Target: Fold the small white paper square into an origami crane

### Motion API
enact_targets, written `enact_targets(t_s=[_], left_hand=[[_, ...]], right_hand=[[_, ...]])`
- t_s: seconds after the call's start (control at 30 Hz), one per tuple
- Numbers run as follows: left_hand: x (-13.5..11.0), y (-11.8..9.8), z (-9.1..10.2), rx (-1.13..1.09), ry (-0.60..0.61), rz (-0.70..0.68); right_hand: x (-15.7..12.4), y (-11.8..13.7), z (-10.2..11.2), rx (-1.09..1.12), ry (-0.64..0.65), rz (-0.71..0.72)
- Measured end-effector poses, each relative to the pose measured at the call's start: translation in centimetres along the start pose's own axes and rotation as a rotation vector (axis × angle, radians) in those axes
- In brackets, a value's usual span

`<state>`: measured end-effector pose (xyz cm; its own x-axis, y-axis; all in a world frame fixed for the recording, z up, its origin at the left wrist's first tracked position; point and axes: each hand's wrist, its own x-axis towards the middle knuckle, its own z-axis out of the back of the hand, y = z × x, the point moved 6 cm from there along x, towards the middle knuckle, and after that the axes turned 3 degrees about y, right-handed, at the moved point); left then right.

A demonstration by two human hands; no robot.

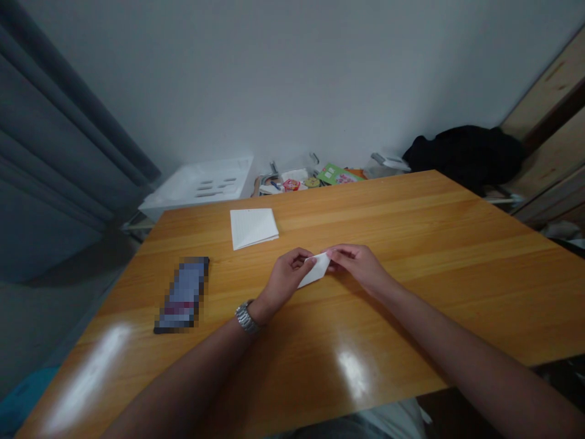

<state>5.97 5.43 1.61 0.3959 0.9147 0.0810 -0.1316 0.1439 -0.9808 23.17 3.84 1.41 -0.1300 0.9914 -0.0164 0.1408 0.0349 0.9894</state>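
A small piece of folded white paper (315,272) is held between my two hands, over the middle of the wooden table (393,225). My left hand (289,274) grips its left side, thumb on top and fingers behind. At the paper's upper right corner, my right hand (354,263) pinches it between thumb and fingers. The undersides of the fingers are partly hidden. Farther back, to the left of my hands, lies a stack of lined white paper (253,227).
A phone (183,296) with a blurred screen lies at the table's left. Beyond the far edge are a white plastic tray (214,183), a green booklet (337,174) and other small items. Dark cloth (466,155) is heaped at the back right; a grey curtain (59,122) hangs left.
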Motion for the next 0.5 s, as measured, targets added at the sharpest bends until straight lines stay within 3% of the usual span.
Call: enact_targets(t_s=[0.17,0.5], left_hand=[[0.13,0.42,0.37,-0.046,-0.061,0.018],[-0.03,0.26,0.2,-0.077,-0.062,0.045]], right_hand=[[-0.03,-0.27,0.07,0.119,0.0,-0.033],[-0.01,0.07,0.31,0.043,-0.002,0.027]])
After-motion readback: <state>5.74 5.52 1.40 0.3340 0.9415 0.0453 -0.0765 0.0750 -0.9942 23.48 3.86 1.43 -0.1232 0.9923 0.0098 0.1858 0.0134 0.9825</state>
